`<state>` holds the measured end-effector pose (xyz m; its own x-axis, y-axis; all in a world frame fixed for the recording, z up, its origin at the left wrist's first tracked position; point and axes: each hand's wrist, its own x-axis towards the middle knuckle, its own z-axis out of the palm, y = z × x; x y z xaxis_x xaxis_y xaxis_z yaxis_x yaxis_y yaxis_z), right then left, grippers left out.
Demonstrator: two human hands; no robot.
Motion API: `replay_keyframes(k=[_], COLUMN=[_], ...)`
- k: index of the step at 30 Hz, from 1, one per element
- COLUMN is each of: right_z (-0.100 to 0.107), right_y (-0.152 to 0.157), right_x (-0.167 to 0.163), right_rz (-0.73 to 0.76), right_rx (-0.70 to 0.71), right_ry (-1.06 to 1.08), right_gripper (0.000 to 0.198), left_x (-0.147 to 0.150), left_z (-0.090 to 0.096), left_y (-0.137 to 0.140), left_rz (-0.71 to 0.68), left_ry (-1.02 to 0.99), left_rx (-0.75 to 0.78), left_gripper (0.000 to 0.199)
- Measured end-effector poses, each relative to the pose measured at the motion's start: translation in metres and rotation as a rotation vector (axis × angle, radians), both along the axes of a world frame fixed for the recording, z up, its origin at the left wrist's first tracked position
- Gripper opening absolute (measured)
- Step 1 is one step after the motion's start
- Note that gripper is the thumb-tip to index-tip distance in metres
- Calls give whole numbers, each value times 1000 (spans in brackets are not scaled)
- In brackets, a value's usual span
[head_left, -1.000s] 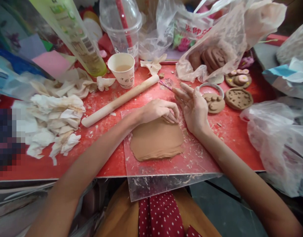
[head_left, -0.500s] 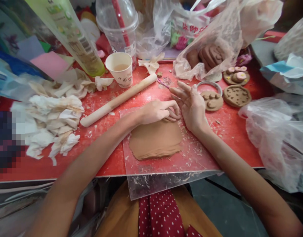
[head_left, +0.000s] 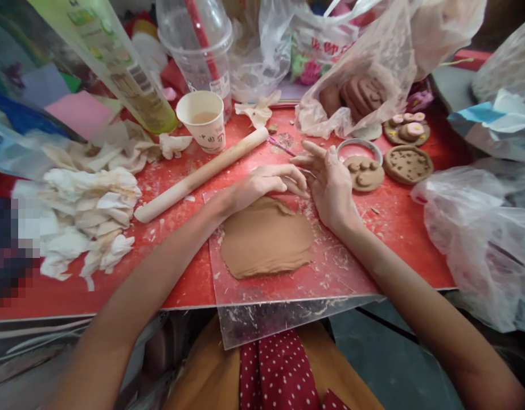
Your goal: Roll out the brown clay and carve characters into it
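Observation:
A flat slab of brown clay point(head_left: 266, 242) lies on a clear plastic sheet point(head_left: 348, 279), its far edge ragged and partly lifted. Over that far edge hovers my left hand point(head_left: 266, 183), fingers loosely bent and apart, holding nothing visible. To its right my right hand point(head_left: 331, 185) rests on its outer edge, palm turned inward and fingers stretched out. A thin purple stick point(head_left: 280, 146) reaches toward the right fingertips; whether they touch it I cannot tell. Behind the left hand a wooden rolling pin point(head_left: 202, 175) lies diagonally.
A paper cup point(head_left: 206, 134) of cloudy liquid stands behind the rolling pin. Crumpled tissues point(head_left: 91, 208) lie left. On the right are a ring point(head_left: 377, 149), decorated clay discs point(head_left: 407, 165) and plastic bags point(head_left: 480, 239). Bagged clay point(head_left: 360, 94) sits behind.
My left hand has lifted off the slab's far edge and its fingers have straightened somewhat, uncovering that edge. The right hand has barely moved; the view has shifted slightly.

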<state>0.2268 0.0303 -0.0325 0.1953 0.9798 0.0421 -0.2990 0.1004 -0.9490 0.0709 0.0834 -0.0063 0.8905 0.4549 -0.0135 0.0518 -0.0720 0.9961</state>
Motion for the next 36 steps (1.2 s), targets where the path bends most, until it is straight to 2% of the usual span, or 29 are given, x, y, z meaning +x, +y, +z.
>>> replay_keyframes(k=[7, 9, 17, 22, 27, 36], right_z=[1, 2, 2, -1, -2, 0], right_y=[0, -1, -3, 1, 2, 2], right_x=[1, 1, 0, 3, 7, 3], right_rz=[-10, -12, 3, 9, 38, 42], right_rx=[-46, -48, -17, -12, -36, -22], right_ry=[-8, -14, -35, -26, -67, -30], right_gripper=[37, 37, 40, 35, 27, 29], left_x=[5, 6, 6, 2, 4, 5], left_z=[-2, -2, -1, -1, -2, -1], left_y=[-2, -1, 1, 1, 1, -6], left_rz=[-45, -66, -92, -37, -152, -179], left_ry=[125, 130, 152, 117, 174, 142], left_rx=[390, 445, 479, 471, 509, 550], left_gripper=[30, 33, 37, 33, 32, 33])
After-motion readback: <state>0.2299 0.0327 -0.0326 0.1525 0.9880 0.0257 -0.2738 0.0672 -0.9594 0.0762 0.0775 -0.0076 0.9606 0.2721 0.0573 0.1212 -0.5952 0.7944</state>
